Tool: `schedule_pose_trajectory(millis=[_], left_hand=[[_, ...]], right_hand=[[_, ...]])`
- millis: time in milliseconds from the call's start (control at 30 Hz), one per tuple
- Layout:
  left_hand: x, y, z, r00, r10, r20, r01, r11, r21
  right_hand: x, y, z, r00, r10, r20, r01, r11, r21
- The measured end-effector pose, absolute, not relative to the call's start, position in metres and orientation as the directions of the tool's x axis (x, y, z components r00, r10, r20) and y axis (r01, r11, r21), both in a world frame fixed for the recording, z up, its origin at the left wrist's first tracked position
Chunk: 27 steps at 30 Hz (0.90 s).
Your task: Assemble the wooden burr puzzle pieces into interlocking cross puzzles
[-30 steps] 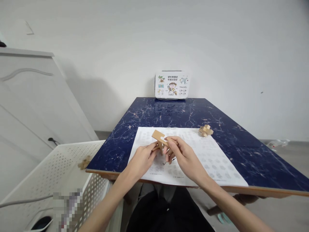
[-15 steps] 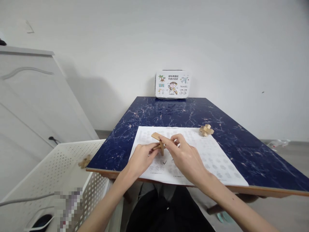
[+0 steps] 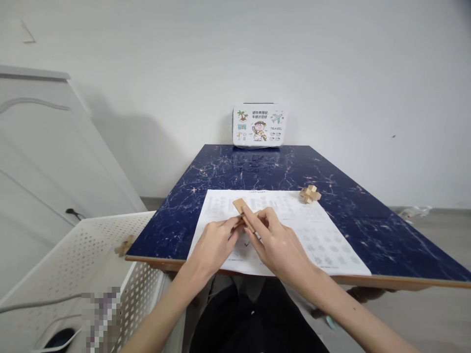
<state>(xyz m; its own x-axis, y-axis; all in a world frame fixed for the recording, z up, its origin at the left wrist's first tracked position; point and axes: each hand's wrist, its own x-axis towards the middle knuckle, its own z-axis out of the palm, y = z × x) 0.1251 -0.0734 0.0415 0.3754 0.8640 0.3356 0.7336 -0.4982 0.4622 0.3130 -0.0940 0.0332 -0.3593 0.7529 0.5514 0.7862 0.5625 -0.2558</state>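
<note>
Both hands meet over a white printed sheet (image 3: 324, 240) on the dark blue marble table (image 3: 368, 215). My left hand (image 3: 215, 240) pinches the lower end of a small set of wooden puzzle pieces (image 3: 243, 211). My right hand (image 3: 277, 242) grips the same pieces from the right, its forefinger lying along the top bar. How the pieces join under the fingers is hidden. An assembled wooden burr puzzle (image 3: 309, 194) sits on the sheet's far right corner, apart from both hands.
A white tin with cartoon travel pictures (image 3: 259, 125) stands at the table's far edge against the wall. A white perforated basket (image 3: 73, 264) sits left of the table, with a wooden piece (image 3: 124, 246) on it. A white cabinet (image 3: 37, 157) is further left.
The wooden pieces have been lowered and turned flatter towards the sheet. My right forefinger has moved onto the top bar. The view has shifted slightly.
</note>
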Motion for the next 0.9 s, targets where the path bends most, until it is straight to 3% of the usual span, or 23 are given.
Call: schedule_pose_trajectory(millis=[167, 300, 400, 500, 600, 700, 900], left_hand=[[0.126, -0.073, 0.04, 0.391, 0.853, 0.347, 0.733, -0.516, 0.442], [0.127, -0.074, 0.041, 0.388, 0.853, 0.349, 0.744, -0.513, 0.427], [0.127, -0.078, 0.043, 0.374, 0.869, 0.323, 0.788, -0.482, 0.382], [0.127, -0.08, 0.044, 0.37, 0.876, 0.309, 0.839, -0.458, 0.295], [0.126, -0.082, 0.043, 0.374, 0.874, 0.31, 0.855, -0.455, 0.25], [0.124, -0.082, 0.04, 0.363, 0.875, 0.321, 0.852, -0.451, 0.265], [0.124, -0.081, 0.028, 0.319, 0.877, 0.359, 0.749, -0.465, 0.471]], right_hand=[[0.315, -0.096, 0.032, -0.351, 0.803, 0.481, 0.757, 0.546, -0.358], [0.316, -0.095, 0.024, -0.268, 0.868, 0.418, 0.607, 0.489, -0.627], [0.315, -0.097, 0.024, -0.22, 0.94, 0.259, 0.445, 0.334, -0.831], [0.313, -0.099, 0.028, -0.236, 0.964, 0.124, 0.219, 0.177, -0.96], [0.311, -0.1, 0.034, -0.222, 0.968, 0.12, -0.004, 0.122, -0.993], [0.309, -0.102, 0.041, -0.214, 0.975, 0.063, -0.123, 0.037, -0.992], [0.308, -0.106, 0.043, -0.301, 0.952, -0.053, -0.169, -0.108, -0.98]])
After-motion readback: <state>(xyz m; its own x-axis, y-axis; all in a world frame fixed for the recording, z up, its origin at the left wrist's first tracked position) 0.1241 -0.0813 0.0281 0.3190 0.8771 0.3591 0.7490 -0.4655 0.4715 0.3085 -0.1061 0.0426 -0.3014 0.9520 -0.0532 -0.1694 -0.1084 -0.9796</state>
